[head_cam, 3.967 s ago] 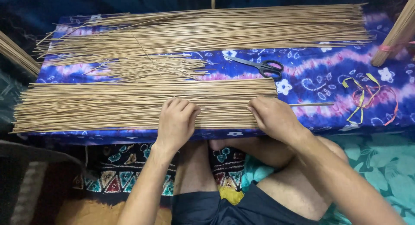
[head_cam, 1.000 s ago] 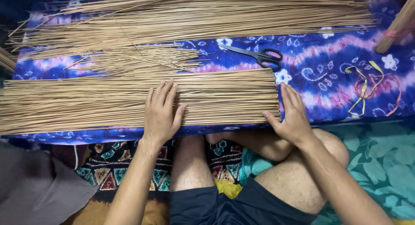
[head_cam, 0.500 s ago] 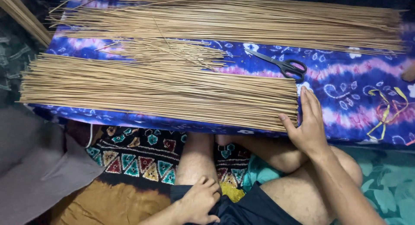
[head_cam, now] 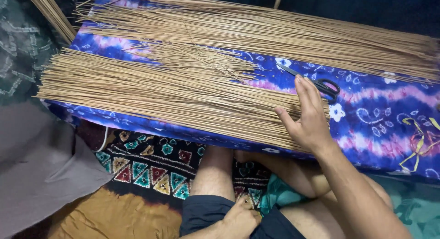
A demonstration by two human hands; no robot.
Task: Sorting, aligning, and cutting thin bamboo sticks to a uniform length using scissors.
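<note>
Right hand (head_cam: 309, 117) flat, fingers open, on the sticks (head_cam: 174, 94): press ends evenly. Left hand (head_cam: 240, 220) closed, holding nothing.

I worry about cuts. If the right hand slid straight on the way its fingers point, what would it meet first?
Probably the black-handled scissors. The right hand lies flat at the end of the near stick bundle, fingers pointing up and away, and the scissors lie just beyond the fingertips.

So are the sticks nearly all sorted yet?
Partly. The near pile lies flat with even ends. The right hand rests on its end; the left hand is on the lap. The loose sticks and far pile look unsorted.
</note>
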